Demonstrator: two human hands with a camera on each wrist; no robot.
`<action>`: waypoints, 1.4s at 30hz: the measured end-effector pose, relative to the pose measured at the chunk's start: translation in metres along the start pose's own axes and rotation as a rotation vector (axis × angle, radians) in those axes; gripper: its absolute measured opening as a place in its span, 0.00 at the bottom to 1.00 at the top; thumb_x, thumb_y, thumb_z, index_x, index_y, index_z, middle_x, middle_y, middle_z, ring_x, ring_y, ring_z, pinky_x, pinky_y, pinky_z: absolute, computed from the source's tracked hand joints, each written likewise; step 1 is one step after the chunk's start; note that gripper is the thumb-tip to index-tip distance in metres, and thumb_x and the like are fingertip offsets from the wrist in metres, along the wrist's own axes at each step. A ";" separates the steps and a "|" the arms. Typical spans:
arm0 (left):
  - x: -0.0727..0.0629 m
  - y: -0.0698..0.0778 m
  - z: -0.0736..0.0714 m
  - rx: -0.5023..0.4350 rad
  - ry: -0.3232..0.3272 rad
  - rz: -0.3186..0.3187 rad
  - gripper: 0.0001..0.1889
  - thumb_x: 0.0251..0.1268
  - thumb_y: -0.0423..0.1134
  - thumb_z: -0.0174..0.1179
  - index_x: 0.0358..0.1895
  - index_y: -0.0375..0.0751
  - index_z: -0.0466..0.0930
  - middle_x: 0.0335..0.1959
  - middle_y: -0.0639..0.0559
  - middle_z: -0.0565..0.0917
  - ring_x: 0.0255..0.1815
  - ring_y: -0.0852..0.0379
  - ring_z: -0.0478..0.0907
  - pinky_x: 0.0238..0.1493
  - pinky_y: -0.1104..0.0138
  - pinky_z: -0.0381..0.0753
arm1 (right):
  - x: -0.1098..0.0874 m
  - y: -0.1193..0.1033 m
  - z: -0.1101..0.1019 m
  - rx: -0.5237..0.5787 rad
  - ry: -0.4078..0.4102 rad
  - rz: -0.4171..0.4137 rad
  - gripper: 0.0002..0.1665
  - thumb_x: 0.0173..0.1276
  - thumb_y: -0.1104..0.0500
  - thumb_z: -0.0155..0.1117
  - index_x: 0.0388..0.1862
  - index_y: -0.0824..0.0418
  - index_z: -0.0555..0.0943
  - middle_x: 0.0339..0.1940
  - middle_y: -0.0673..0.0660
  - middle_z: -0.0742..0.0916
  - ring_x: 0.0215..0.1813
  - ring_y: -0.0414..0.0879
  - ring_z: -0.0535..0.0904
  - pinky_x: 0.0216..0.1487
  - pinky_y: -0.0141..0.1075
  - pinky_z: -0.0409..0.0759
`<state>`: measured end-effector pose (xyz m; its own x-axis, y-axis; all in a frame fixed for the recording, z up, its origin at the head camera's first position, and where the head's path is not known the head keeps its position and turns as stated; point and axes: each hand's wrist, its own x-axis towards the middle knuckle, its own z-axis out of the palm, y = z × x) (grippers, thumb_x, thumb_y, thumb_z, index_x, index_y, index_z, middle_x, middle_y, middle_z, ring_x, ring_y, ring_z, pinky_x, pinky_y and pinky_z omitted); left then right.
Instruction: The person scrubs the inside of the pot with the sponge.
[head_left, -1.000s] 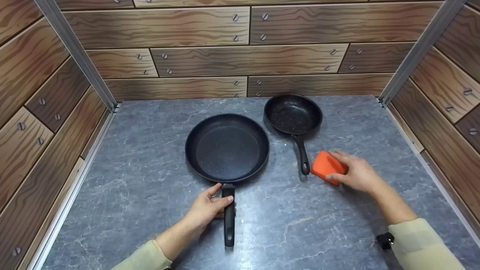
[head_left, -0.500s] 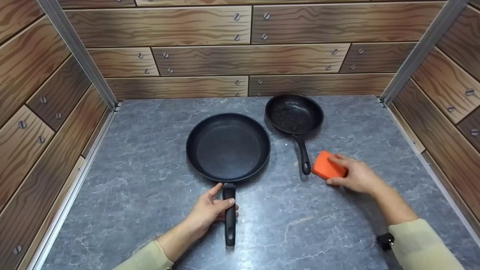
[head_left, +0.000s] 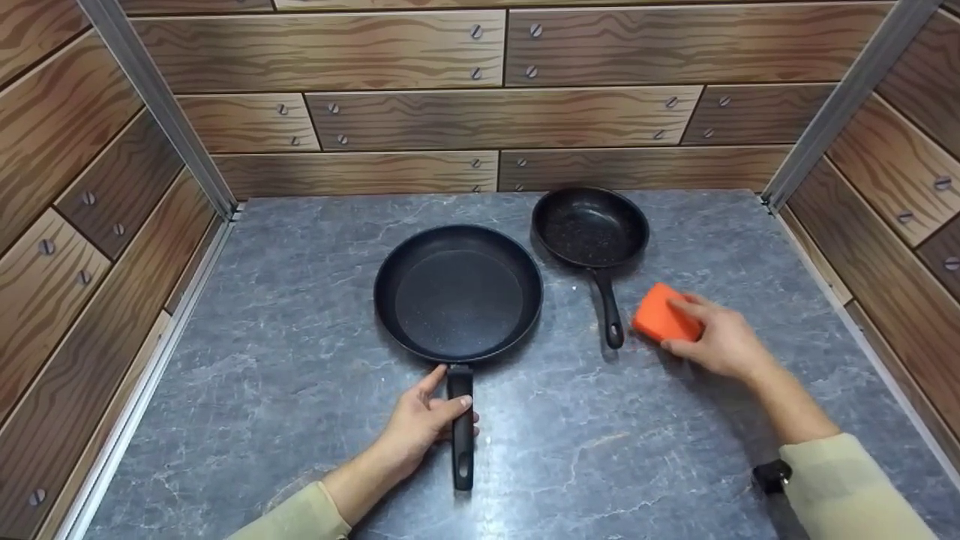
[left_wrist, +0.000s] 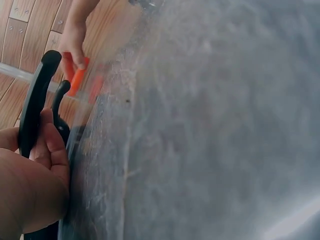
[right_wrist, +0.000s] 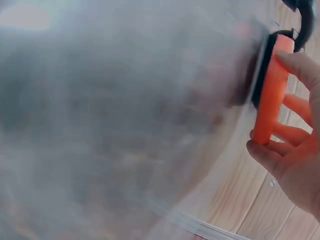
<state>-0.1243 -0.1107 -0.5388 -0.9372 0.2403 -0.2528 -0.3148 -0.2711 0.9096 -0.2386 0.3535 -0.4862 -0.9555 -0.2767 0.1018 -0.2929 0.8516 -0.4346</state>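
The left hand point(head_left: 411, 433) is gripping the large pan point(head_left: 459, 300) by its handle point(head_left: 461, 442), whose long axis is running front to back. Well to the large pan's right, the right hand point(head_left: 721, 341) is pinching the orange block point(head_left: 661, 315) between thumb and fingers.

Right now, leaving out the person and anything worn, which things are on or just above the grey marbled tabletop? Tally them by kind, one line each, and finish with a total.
Round black long-handled frying pans: 2
Orange rectangular sponge-like block: 1
Total: 3
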 end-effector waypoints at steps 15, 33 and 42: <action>0.002 -0.006 -0.003 -0.039 -0.022 0.038 0.51 0.72 0.29 0.66 0.84 0.25 0.36 0.33 0.39 0.90 0.31 0.49 0.91 0.39 0.60 0.93 | 0.039 -0.081 -0.029 0.011 0.220 -0.213 0.39 0.60 0.52 0.85 0.69 0.63 0.83 0.74 0.70 0.78 0.69 0.73 0.75 0.65 0.68 0.77; 0.002 -0.010 -0.010 -0.098 -0.076 0.053 0.51 0.73 0.28 0.65 0.84 0.25 0.34 0.34 0.40 0.90 0.33 0.50 0.91 0.45 0.57 0.93 | 0.079 -0.157 0.036 -0.045 -0.112 -0.363 0.39 0.62 0.45 0.78 0.71 0.55 0.83 0.76 0.67 0.76 0.73 0.68 0.74 0.72 0.59 0.76; 0.002 -0.010 -0.009 -0.106 -0.078 0.056 0.51 0.73 0.28 0.65 0.84 0.25 0.34 0.34 0.39 0.90 0.32 0.50 0.91 0.45 0.56 0.93 | 0.082 -0.164 0.052 -0.078 -0.223 -0.363 0.38 0.63 0.42 0.76 0.71 0.53 0.84 0.77 0.66 0.76 0.76 0.66 0.72 0.74 0.59 0.74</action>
<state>-0.1249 -0.1161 -0.5511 -0.9408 0.2921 -0.1721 -0.2799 -0.3826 0.8805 -0.2673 0.1680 -0.4530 -0.7620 -0.6466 0.0359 -0.6184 0.7102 -0.3364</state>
